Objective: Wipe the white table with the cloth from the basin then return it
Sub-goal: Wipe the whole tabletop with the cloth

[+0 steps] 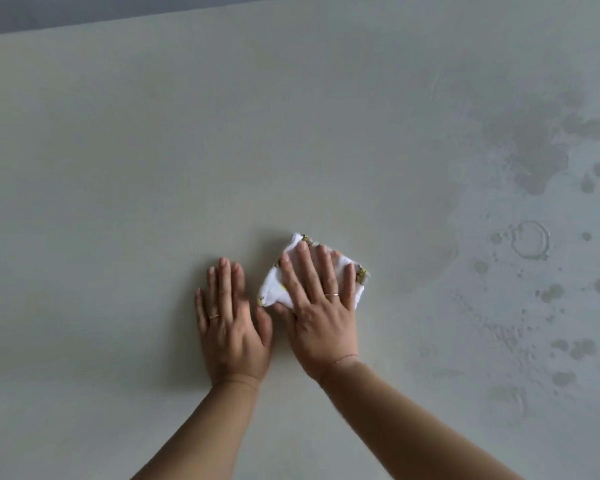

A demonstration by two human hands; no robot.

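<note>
The right hand lies flat and spread on a small white cloth, pressing it down onto the tabletop. All four fingers stretch across the cloth, and the thumb sits at its near left edge. The cloth is folded into a rough pad with a yellowish pattern showing at its far and right corners; it sits a little right of the middle of the view, on the near half of the tabletop.

The left hand rests just to the left of the cloth, palm down, fingers close together and straight, holding nothing. Its thumb lies just beside the right thumb; whether the two touch is hard to tell. Each hand wears a thin gold ring on one finger.

To the right, the tabletop carries a wet patch toward the far side, with scattered drops and a faint ring-shaped water mark nearer in. The left part of the tabletop looks dry and plain. A darker strip runs along the far edge at the upper left.
</note>
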